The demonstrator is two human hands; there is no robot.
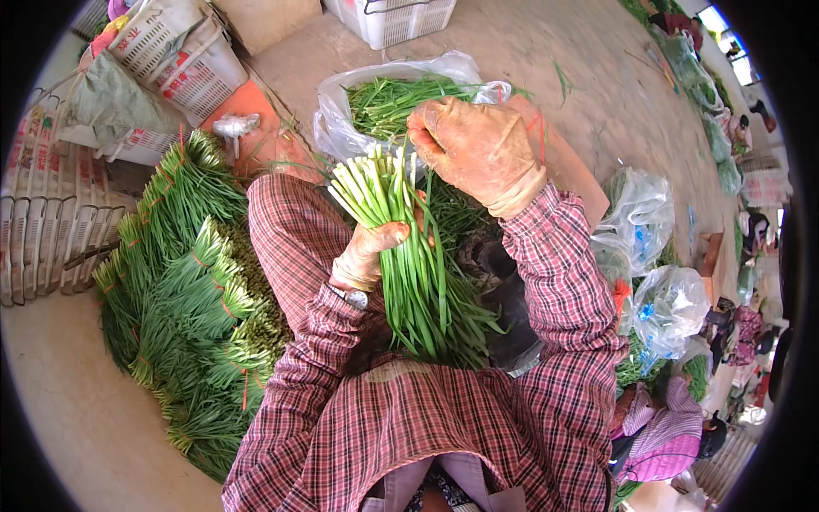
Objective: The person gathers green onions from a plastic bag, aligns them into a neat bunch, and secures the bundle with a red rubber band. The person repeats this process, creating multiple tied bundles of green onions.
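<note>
My left hand, in a stained thin glove, grips a bunch of garlic chives around its stalks. The pale cut ends point away from me and the green leaves hang towards my lap. Just beyond those ends, my right hand, also gloved, is closed with its fingertips pinched together. A thin green stalk shows at the fingertips, its upper part hidden by them. Behind both hands, a clear plastic bag lies spread with loose chives in it.
Tied chive bundles with red bands are piled at my left. White plastic crates stand behind them, another crate farther ahead. Filled plastic bags sit on the right. A person in a checked sleeve is nearby at the lower right.
</note>
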